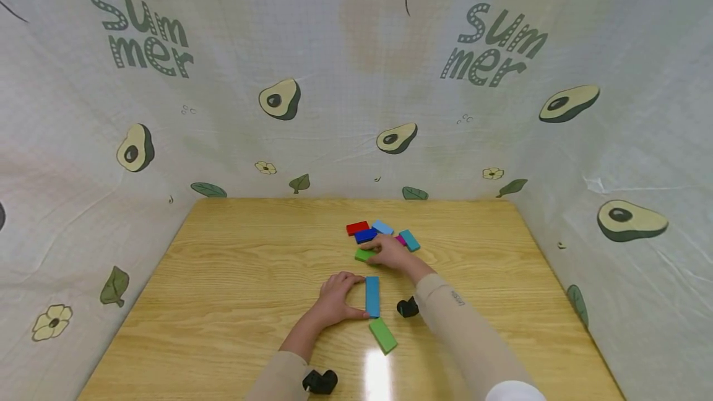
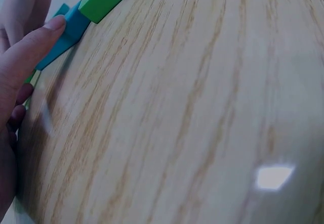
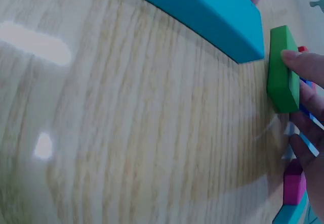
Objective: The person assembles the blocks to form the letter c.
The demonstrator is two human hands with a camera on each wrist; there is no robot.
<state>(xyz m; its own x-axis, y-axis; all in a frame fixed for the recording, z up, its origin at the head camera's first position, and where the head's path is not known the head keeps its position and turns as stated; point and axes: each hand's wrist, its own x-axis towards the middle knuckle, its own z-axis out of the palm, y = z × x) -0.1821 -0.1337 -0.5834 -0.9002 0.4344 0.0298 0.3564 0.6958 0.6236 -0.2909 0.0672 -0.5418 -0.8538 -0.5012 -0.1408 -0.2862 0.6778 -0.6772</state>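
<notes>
Head view, hands (image 1: pixel 334 302) (image 1: pixel 392 254) gripping rectangular blocks (image 1: pixel 372 297), woodgrain tabletop (image 1: pixel 250 258)

A wood-grain table (image 1: pixel 250 252) lies under the left grip (image 1: pixel 336 299) and right grip (image 1: pixel 392 252). Beyond them and to either side rises a whitish cloth (image 1: pixel 334 159), printed with halved avocados (image 1: pixel 280 99), leaves (image 1: pixel 300 183), flowers (image 1: pixel 265 168) and the word "summer" (image 1: pixel 142 33) twice. A bright reflection (image 1: pixel 377 376) gleams on the wood, nearer the viewer than either grip.
</notes>
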